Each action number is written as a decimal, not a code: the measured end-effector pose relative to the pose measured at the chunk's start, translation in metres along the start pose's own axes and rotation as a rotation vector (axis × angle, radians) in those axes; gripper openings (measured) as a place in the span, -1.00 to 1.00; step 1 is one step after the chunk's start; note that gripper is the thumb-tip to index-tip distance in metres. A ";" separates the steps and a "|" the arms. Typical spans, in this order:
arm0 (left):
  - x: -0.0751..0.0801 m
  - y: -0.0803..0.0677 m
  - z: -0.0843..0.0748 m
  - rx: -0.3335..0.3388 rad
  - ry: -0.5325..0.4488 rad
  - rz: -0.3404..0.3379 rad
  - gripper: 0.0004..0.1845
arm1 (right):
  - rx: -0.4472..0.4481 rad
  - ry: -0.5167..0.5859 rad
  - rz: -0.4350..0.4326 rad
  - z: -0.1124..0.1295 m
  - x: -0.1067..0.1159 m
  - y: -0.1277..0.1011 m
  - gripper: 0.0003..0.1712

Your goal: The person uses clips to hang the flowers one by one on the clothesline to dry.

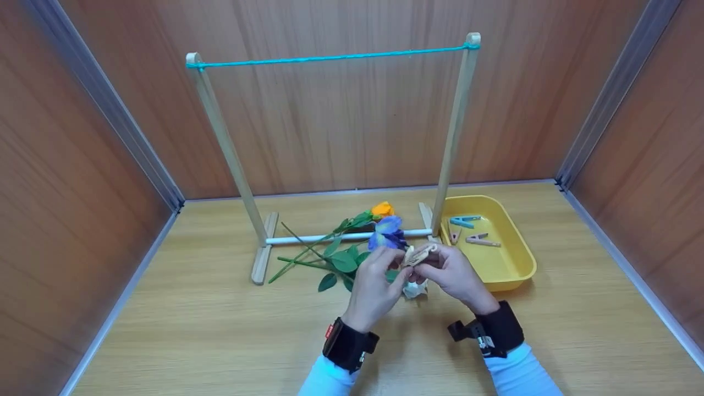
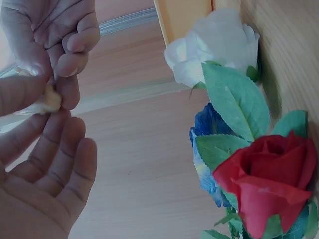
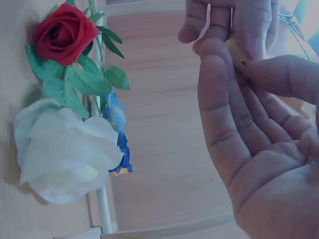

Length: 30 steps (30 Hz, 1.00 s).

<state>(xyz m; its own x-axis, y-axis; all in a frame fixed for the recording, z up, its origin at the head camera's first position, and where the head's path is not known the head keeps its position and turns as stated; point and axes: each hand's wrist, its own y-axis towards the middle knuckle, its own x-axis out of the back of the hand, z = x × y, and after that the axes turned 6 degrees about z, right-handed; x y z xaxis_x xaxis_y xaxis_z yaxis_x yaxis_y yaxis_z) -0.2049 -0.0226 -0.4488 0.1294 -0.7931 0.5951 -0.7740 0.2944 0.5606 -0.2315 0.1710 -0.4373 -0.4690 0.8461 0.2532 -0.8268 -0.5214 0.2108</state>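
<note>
My left hand: (image 1: 375,280) thumb and forefinger pinch the near end of the wooden clothespin; the other fingers hang loosely curled, holding nothing.
My right hand: (image 1: 452,270) thumb and fingertips pinch the far end of the same peg, palm turned up.
Wooden clothespin: (image 1: 418,255) pale, unpainted wood, small and slim; held between both my hands above the table, just over the flower heads. Long axis runs left to right and slightly away from me, its right end raised a little. I cannot tell which end is the mouth.
White rose: (image 1: 413,290) lying on the table directly under my hands, mostly hidden in the head view; full and round in the wrist views.
Red rose: (image 3: 64,31) beside the white one, green leaves around it; seen in the wrist views only.
Blue rose: (image 1: 388,232) just beyond my fingers, stem leading left.
Orange rose: (image 1: 382,209) behind the blue one, by the rack's base.
Yellow tray: (image 1: 517,269) right of my hands, holding loose pegs, one of them blue (image 1: 463,220).
Drying rack: (image 1: 457,126) two wooden posts, white bottom bar.
Teal cord: (image 1: 330,57) stretched between the post tops, farthest from me.
</note>
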 end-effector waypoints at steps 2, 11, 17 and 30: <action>0.000 0.001 0.001 -0.005 -0.006 -0.023 -0.85 | 0.013 0.006 0.007 0.001 0.000 0.000 -0.74; 0.002 0.000 -0.001 0.004 0.067 -0.040 -0.85 | 0.011 0.027 -0.055 0.013 0.000 -0.002 -0.62; -0.001 0.000 -0.003 -0.062 0.159 -0.076 -0.79 | 0.024 -0.025 -0.122 0.015 -0.006 -0.002 -0.66; -0.003 -0.003 -0.001 -0.049 0.170 -0.052 -0.78 | 0.066 -0.035 -0.197 0.010 -0.012 0.000 -0.73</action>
<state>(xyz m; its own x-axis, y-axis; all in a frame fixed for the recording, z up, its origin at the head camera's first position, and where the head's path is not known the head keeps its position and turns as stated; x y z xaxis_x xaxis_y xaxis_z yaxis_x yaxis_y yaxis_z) -0.2024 -0.0201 -0.4516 0.2746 -0.7073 0.6514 -0.7332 0.2842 0.6178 -0.2226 0.1595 -0.4311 -0.2884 0.9287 0.2329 -0.8787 -0.3534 0.3210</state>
